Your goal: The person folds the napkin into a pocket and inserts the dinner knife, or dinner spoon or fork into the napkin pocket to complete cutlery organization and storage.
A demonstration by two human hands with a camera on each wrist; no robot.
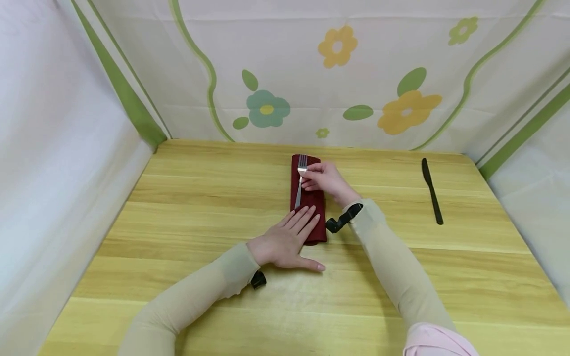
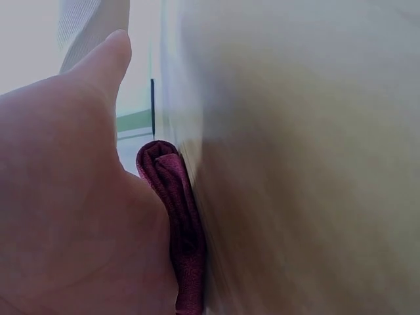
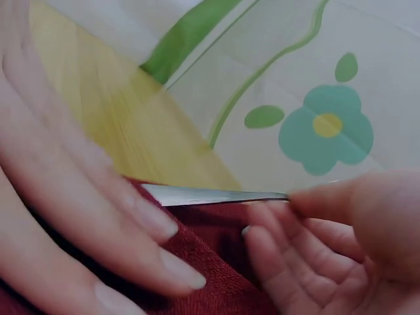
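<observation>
My left hand (image 1: 285, 242) lies flat with straight fingers on the near end of the folded red napkin (image 1: 314, 198), pressing it against the wooden table (image 1: 200, 207) so it cannot slide; the left wrist view shows the cloth (image 2: 177, 216) bunched under the edge of my palm. My right hand (image 1: 324, 178) pinches the fork (image 1: 300, 184) near its neck between thumb and fingertips, and the fork lies lengthwise along the napkin with its tines toward the far end and its handle (image 3: 210, 195) pointing back toward my left fingers (image 3: 147, 220). I judge the step in hand to be setting the fork onto the napkin, and it looks nearly settled, though I cannot tell whether the handle already rests fully on the cloth. The next move, as I see it, calls for easing the fork straight along the middle of the fold, loosening the pinch without nudging it, and keeping the cloth pinned meanwhile. A black knife (image 1: 432, 190) lies well apart to the right.
</observation>
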